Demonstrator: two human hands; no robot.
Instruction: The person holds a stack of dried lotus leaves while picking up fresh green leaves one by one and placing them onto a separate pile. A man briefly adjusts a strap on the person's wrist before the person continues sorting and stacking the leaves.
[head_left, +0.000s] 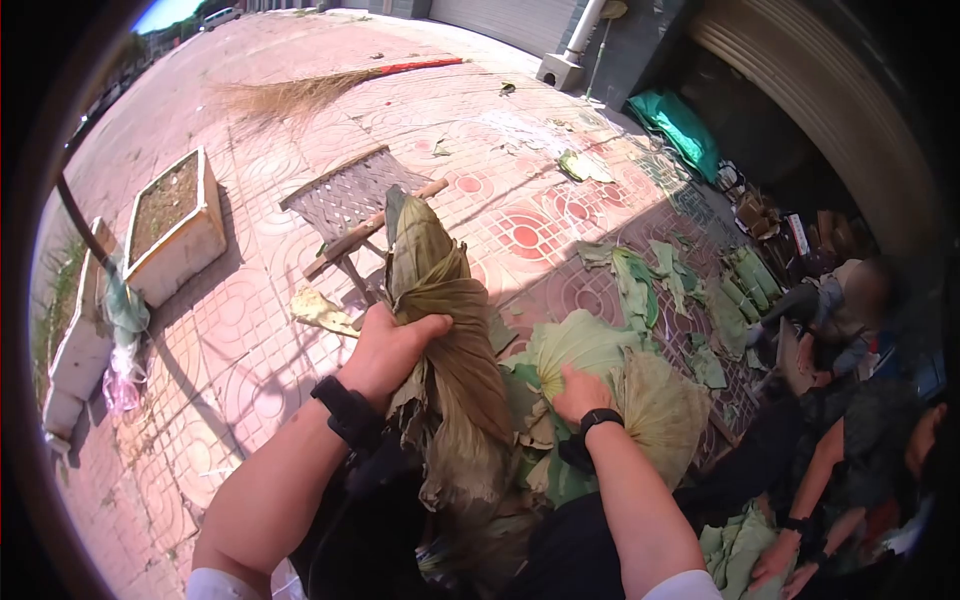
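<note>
My left hand point(385, 350) is wrapped round a bundle of dried, brownish lotus leaves point(460, 380), held upright in front of me. To its right, my right hand point(582, 396) has its fingers curled at the middle of a pale green lotus leaf point(585, 340), pinching it; the fingertips are partly hidden. A yellowish-brown dry leaf point(665, 405) spreads beside that wrist. More leaf pieces lie under and between my hands, above my dark-clothed legs.
A low folding stool point(345, 195) stands ahead, with a broom point(340, 88) beyond. Planter boxes point(175, 225) are at left. Leaf scraps point(630, 280) litter the paving. At right sits a person point(840, 300); another person's hand point(775, 560) touches leaves at lower right.
</note>
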